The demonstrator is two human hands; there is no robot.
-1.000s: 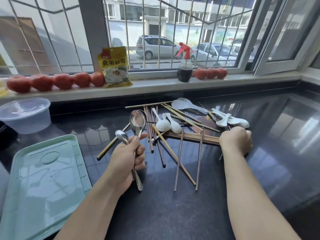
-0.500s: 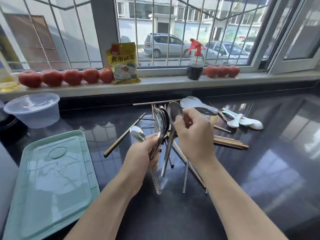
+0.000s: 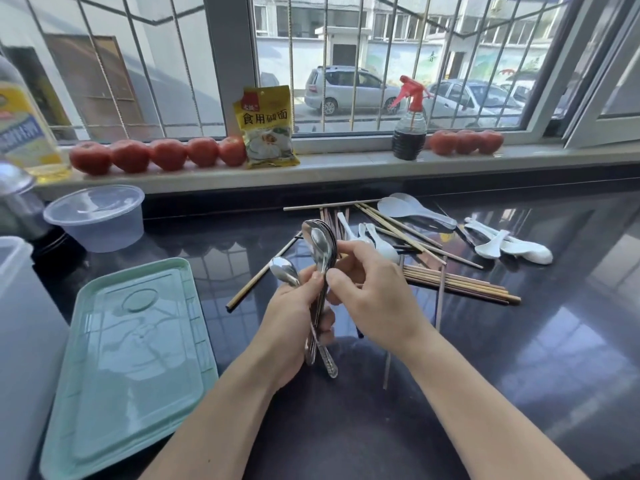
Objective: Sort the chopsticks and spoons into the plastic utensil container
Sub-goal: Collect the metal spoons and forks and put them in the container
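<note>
A person stands at a dark, glossy worktop (image 3: 519,358) under a barred window, sorting cutlery. The job looks to be at an early stage. The left hand (image 3: 294,317) grasps a bundle of metal spoons (image 3: 320,244) by the handles, bowls nested and pointing up, away from the body, with 1 spoon splayed to the left. Nothing can be seen placed in a container yet. A pale green plastic piece (image 3: 138,341), possibly the utensil container or its lid, lies flat to the left and holds no utensils. A white box edge (image 3: 20,341) sits at far left; its contents are hidden.

Still to sort: wooden chopsticks (image 3: 457,284) lie scattered and partly bundled beyond the hands, with white ceramic spoons (image 3: 512,244) near them and white rice paddles (image 3: 415,207) further back.

Both forearms reach forward from the bottom edge and meet at the centre. The left hand's fingers are curled tightly round the spoon handles. The right hand (image 3: 374,289) touches the bundle from the right, thumb (image 3: 341,280) and forefinger pinching the handles just below the bowls, seemingly aligning them.
</note>
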